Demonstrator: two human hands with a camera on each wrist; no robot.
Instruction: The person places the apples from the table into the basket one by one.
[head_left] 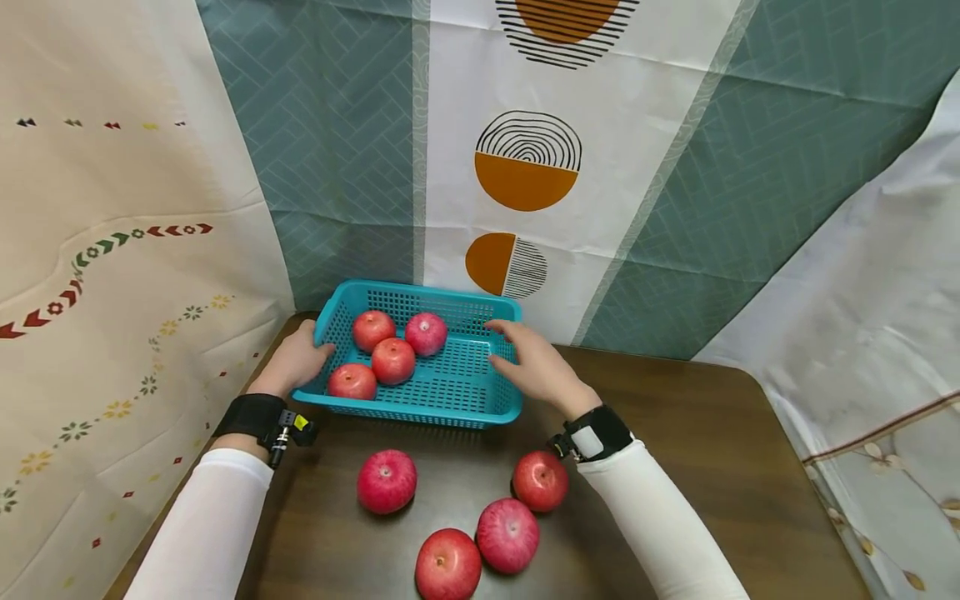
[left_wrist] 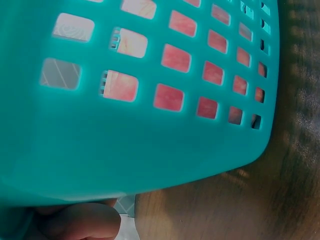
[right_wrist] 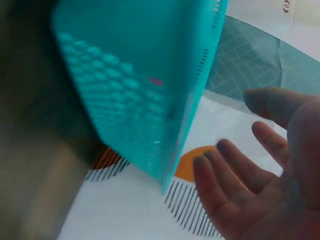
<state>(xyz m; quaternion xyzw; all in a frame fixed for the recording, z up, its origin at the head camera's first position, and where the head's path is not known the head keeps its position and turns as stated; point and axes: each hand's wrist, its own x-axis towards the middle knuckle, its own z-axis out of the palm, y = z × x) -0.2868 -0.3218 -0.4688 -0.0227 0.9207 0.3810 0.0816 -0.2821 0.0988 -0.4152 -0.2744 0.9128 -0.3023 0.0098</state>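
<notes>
A turquoise plastic basket (head_left: 431, 413) with lattice walls stands at the back of the table, with several red apples (head_left: 393, 361) in its left half. My left hand (head_left: 295, 360) grips its left rim, thumb over the inside; in the left wrist view the curled fingers (left_wrist: 82, 221) show under the rim. My right hand (head_left: 538, 365) is at the basket's right end with fingers spread and nothing held. The right wrist view shows this hand (right_wrist: 250, 190) apart from the basket wall (right_wrist: 125, 100).
In front of the basket, a red apple (head_left: 387, 482) lies on the brown table (head_left: 652, 500). Nearer the front right are a dark red apple (head_left: 540, 482), a pinkish one (head_left: 507, 536) and another red one (head_left: 447, 564). Patterned curtains (head_left: 345, 167) hang behind and at both sides.
</notes>
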